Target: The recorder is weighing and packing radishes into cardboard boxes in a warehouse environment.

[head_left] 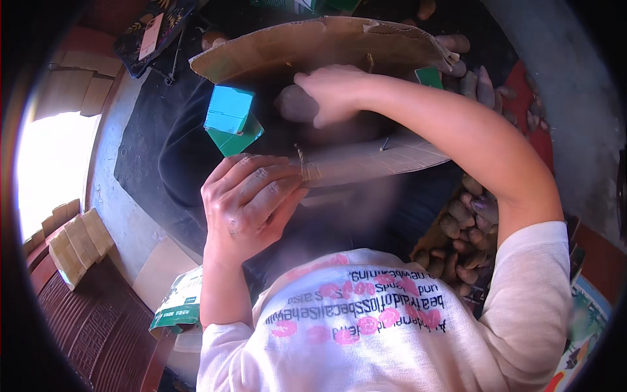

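Note:
A cardboard box (366,164) stands open in front of me, its far wall bowed and string ties poking through its sides. At the near left corner my left hand (251,196) grips the box edge, fingers bent over it. My right hand (336,95) reaches over the box with its fingers round a brownish sweet potato (297,104), blurred by motion. Green and blue flaps (228,110) fold out at the box's left end. The bottom of the box is dark, and I cannot make out what lies there.
Many loose sweet potatoes (460,242) lie in a heap at my right, and more (483,85) are beyond the box. A dark patterned bag (153,32) is at the far left. Folded cardboard (78,245) rests by brown carved wood (98,326). A green-and-white carton (179,297) sits at my left elbow.

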A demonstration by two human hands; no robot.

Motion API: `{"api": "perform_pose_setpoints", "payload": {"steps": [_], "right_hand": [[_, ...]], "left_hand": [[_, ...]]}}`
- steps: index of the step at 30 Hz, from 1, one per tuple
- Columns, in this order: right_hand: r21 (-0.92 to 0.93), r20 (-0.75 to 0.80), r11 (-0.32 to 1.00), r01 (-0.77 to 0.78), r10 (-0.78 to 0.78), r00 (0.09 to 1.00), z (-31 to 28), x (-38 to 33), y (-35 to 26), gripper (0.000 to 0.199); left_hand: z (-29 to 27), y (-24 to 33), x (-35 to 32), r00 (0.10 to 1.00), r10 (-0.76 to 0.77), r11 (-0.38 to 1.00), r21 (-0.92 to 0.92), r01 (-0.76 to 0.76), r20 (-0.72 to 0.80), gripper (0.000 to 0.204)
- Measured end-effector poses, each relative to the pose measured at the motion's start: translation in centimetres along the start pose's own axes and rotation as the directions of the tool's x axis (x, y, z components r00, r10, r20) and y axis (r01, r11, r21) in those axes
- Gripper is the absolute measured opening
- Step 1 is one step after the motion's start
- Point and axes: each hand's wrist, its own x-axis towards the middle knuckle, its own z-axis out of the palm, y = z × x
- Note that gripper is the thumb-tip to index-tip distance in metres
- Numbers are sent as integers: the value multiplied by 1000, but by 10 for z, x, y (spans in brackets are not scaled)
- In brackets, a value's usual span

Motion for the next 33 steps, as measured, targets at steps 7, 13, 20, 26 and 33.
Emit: {"api": "perform_pose_setpoints", "payload": {"steps": [7,13,20,26,33], "right_hand": [[63,-373,965,255,-214,903,-6,-48,19,54],[353,-674,883,309,11,739,-14,-167,59,43],[677,-728,628,384,498,471,61,-288,127,36],[776,-630,517,360,668,397,118,-329,156,36],[674,-734,563,477,579,355,135,-353,164,34]], "left_hand": [[-3,2,3,999,15,1000,9,-16,43,19],[-3,8,3,998,-15,998,61,11,60,16],[-3,17,16,1000,-20,981,193,18,7,28],[2,44,31,997,20,950,312,3,-70,29],[-4,111,49,993,118,908,406,-107,-2,28]]}}
